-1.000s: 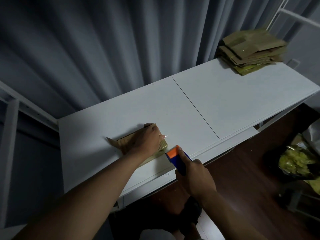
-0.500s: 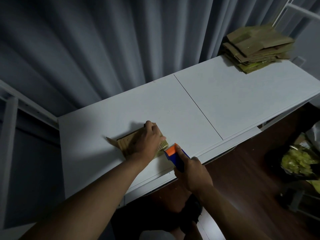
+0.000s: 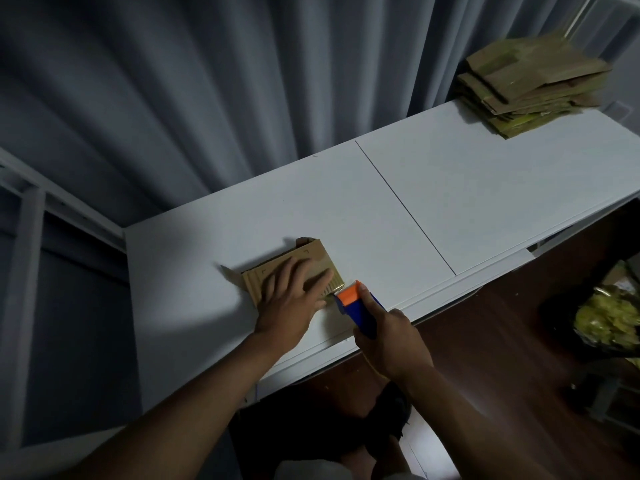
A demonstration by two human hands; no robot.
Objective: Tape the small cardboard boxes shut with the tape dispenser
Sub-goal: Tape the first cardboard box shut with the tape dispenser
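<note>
Head view. We take the white table (image 3: 450,188) as our landmark. A small box (image 3: 313,259) lies flattened on the table near its front edge, toward the left end. The left hand (image 3: 291,299) rests on the box with fingers straight and spread, pressing it down; nothing is gripped. The right hand (image 3: 393,344), at the front edge of the table, is curled round the blue handle of the dispenser (image 3: 358,306). The orange head of the dispenser meets the right end of the box, just beside the left fingertips.

We judge that taping of this box is under way, at or near the end of a pass; whether a strip already lies on the box we cannot tell, since the hand covers most of its top and the light is dim. A flap stands out at the left end of the box and another at its far corner, so the box does not look fully closed.

A stack (image 3: 530,88) of flat cardboard pieces sits on the far right corner of the table, well apart from the box. We judge these to be work remaining, though tape on them would be too small to see.

Containers: the box appears flat, and its contents, if any, are hidden. Right of the table, on the floor, a dark bag (image 3: 606,320) holds yellow-green scraps.
</note>
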